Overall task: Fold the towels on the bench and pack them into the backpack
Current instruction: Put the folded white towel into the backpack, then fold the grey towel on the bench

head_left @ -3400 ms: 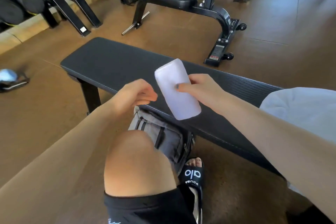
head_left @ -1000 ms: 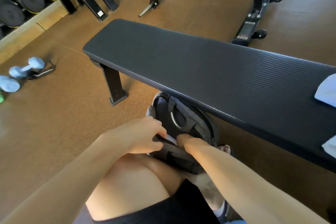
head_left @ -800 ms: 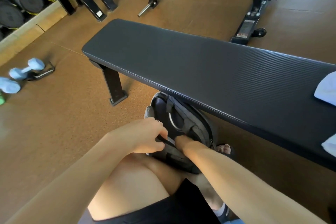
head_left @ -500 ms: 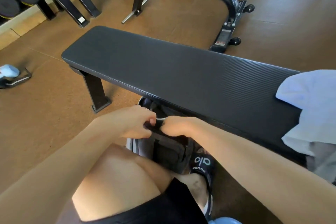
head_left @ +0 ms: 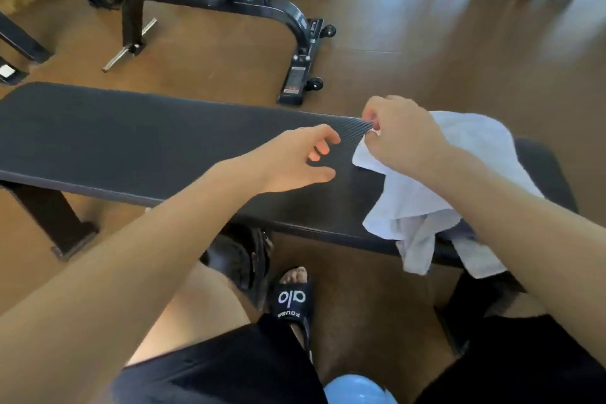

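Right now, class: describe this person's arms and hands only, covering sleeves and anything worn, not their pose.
Both forearms are bare to the frame's edge, with no sleeve in view. The left hand and right hand wear no gloves. No watch, bracelet or ring is visible, though motion blur hides fine detail on the fingers.

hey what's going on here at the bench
A person is sitting at a black gym bench with a rumpled white towel on its right end. The right hand pinches the towel's corner, while the left hand hovers open beside it. The backpack sits on the floor under the bench.
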`<state>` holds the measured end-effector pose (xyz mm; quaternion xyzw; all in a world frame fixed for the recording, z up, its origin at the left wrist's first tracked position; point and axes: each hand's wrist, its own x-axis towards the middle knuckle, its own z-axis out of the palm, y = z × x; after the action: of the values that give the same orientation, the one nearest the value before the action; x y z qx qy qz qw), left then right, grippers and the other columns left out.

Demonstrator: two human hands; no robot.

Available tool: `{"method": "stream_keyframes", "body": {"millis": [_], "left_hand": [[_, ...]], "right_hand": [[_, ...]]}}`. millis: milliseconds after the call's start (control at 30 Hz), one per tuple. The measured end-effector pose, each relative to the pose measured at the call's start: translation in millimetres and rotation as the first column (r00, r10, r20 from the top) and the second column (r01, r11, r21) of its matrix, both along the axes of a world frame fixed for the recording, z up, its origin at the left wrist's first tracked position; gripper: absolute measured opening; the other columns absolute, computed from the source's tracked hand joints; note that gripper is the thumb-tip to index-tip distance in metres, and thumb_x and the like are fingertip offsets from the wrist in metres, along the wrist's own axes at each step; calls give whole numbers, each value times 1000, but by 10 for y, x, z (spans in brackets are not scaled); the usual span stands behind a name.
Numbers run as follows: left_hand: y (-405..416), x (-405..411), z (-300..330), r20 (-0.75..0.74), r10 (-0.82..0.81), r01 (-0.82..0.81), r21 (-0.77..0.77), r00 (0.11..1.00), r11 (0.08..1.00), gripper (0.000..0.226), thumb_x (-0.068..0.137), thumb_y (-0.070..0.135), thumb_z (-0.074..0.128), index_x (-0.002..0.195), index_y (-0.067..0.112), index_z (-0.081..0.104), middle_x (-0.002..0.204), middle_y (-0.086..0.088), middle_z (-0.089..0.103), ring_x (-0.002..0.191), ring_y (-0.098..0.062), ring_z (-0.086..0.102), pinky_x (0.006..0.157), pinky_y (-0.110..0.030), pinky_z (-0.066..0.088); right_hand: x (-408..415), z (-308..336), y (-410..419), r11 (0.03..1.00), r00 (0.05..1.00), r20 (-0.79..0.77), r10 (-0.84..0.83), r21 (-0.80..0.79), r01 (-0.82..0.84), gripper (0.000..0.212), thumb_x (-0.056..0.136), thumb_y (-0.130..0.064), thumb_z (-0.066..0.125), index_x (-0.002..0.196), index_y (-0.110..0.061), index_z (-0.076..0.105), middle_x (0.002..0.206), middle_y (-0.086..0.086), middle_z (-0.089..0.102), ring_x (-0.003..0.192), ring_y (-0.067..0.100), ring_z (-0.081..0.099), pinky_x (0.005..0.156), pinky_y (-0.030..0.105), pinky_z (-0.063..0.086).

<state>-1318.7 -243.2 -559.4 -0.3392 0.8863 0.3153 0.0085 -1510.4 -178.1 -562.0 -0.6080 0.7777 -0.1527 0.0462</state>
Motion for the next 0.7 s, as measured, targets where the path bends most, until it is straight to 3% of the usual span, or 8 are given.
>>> {"method": "stream_keyframes", "body": {"millis": [100, 167, 267, 400, 500, 600, 667, 700], "left_hand": [[131, -487, -93, -12, -65, 65, 14, 998, 998, 57, 91, 37, 70, 142, 34, 43, 133, 8, 50, 117, -11, 51, 97, -27, 43], [260, -708, -164, -46, -83, 88, 101, 995, 991, 58, 86, 45, 75, 135, 34, 46, 128, 11, 49, 115, -10, 51, 95, -26, 46], [438, -917, -260, -31, -141, 142, 68, 990, 987, 59, 77, 54, 79, 117, 28, 46, 117, 9, 50, 103, -12, 53, 82, -29, 50], [459, -1013, -297, 46, -210, 214, -118, 977, 970, 19, 99, 34, 55, 92, 20, 44, 101, -2, 50, 88, -24, 53, 71, -33, 41], [385, -974, -209, -96, -101, 101, -5, 990, 995, 20, 106, 26, 44, 91, 14, 52, 94, -4, 58, 84, -18, 56, 70, -33, 46], [301, -945, -43, -285, 103, -55, 172, 953, 984, 25, 105, 29, 46, 83, 17, 48, 78, 5, 51, 68, -7, 47, 64, -24, 40], [220, -973, 37, -364, 236, -146, 258, 901, 955, 27, 102, 31, 48, 80, 17, 45, 77, 1, 46, 72, -13, 43, 68, -34, 35], [190, -988, 91, -409, 309, -177, 329, 859, 928, 25, 99, 34, 49, 82, 16, 47, 80, -3, 45, 75, -16, 42, 70, -35, 34]], "right_hand": [[-263, -95, 188, 991, 977, -191, -97, 69, 112, 32, 87, -19, 57, 119, -13, 54, 113, 14, 52, 105, 35, 48, 80, 38, 39], [-425, -169, 278, 983, 963, -222, -151, 71, 171, 35, 88, -21, 56, 121, -12, 55, 116, 17, 52, 105, 37, 47, 85, 40, 39], [-606, -212, 353, 978, 978, -32, -206, 13, 206, 31, 91, -17, 53, 120, -11, 58, 114, 16, 56, 107, 36, 49, 85, 39, 39], [-645, -146, 424, 991, 986, 125, -114, -57, 122, 26, 92, -18, 54, 116, -16, 61, 109, 7, 58, 102, 29, 53, 83, 33, 40], [-588, -82, 502, 989, 976, 214, -38, -132, 67, 21, 91, -21, 57, 111, -20, 64, 106, 2, 59, 98, 23, 56, 84, 32, 45], [-534, 9, 562, 967, 962, 272, -9, -243, 78, 21, 91, -31, 60, 110, -24, 62, 106, -5, 59, 96, 15, 56, 77, 14, 41], [-494, 90, 591, 957, 962, 271, 18, -284, 63, 38, 86, -42, 65, 120, -26, 56, 110, -7, 56, 98, 12, 52, 78, 13, 39], [-473, 110, 596, 957, 973, 229, 39, -288, 29, 51, 82, -45, 68, 126, -26, 52, 113, -4, 53, 100, 15, 50, 82, 20, 41]]}}
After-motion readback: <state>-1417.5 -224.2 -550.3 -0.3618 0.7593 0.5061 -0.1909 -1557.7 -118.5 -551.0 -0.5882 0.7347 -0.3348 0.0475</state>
